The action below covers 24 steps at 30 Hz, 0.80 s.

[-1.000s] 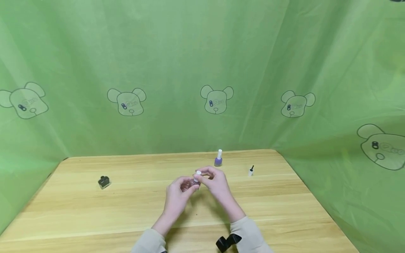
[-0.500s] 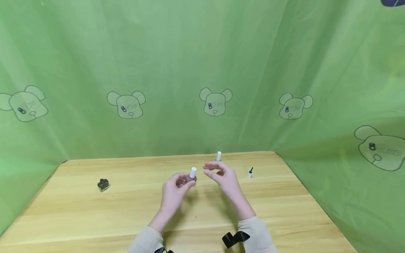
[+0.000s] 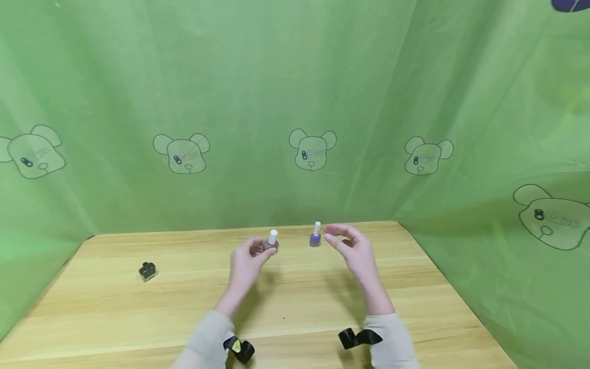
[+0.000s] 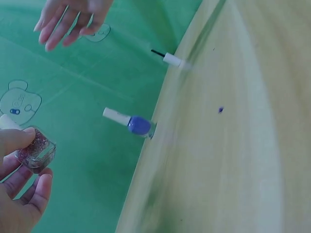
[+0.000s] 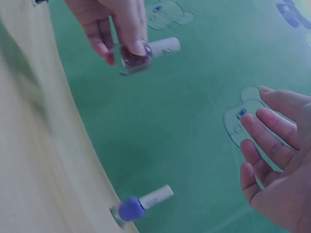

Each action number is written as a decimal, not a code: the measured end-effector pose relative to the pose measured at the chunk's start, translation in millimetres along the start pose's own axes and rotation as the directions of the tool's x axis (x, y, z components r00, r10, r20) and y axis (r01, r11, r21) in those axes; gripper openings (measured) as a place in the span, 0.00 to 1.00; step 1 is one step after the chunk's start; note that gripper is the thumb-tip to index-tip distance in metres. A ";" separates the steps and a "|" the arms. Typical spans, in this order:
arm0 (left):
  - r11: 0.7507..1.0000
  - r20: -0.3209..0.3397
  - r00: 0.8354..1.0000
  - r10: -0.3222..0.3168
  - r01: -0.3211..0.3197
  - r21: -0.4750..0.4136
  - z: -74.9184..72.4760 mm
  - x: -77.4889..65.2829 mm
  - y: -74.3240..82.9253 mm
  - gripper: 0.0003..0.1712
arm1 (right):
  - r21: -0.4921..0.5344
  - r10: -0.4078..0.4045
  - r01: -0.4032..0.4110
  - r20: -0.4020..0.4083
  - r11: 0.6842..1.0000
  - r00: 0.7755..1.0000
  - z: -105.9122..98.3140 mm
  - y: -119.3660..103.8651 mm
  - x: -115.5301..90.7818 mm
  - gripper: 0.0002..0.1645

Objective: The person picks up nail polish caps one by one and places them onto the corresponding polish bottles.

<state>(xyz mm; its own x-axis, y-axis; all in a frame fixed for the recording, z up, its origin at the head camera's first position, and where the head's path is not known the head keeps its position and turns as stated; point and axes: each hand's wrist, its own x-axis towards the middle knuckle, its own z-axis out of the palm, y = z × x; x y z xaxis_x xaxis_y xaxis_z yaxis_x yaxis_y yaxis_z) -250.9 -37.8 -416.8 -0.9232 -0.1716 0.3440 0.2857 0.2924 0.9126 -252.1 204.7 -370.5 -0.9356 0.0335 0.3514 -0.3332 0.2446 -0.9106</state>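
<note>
My left hand grips a nail polish bottle by its glass body, thumb on one side and fingers on the other. In the left wrist view the bottle shows dark reddish glitter through clear glass, and its white cap is on. My right hand is off to the right, holding nothing, its fingers loosely bent and apart in the right wrist view. Between the two hands a purple nail polish bottle with a white cap stands upright on the table, close to the right fingertips.
A black squat bottle stands at the table's left. A white cap with a black brush stands upright at the right, hidden behind my right hand in the head view. Green cloth hangs behind the wooden table.
My right hand has let go of the white cap on the glitter bottle and moved right, past the purple bottle. My left hand has carried the glitter bottle forward and slightly left.
</note>
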 end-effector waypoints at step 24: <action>0.997 0.068 0.995 -0.073 0.074 -0.014 6.4 58.2 -43.6 0.18 | 0.088 0.018 0.006 -0.273 0.996 0.962 -69.6 25.8 10.6 0.22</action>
<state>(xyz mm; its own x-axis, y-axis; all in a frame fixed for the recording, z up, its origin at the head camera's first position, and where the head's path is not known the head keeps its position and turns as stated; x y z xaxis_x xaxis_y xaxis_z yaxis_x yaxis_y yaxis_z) -318.7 -54.5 -438.0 -0.9569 -0.1283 0.2606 0.2200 0.2657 0.9386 -262.6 278.8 -375.1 -0.8741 0.3013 0.3811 -0.3481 0.1586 -0.9239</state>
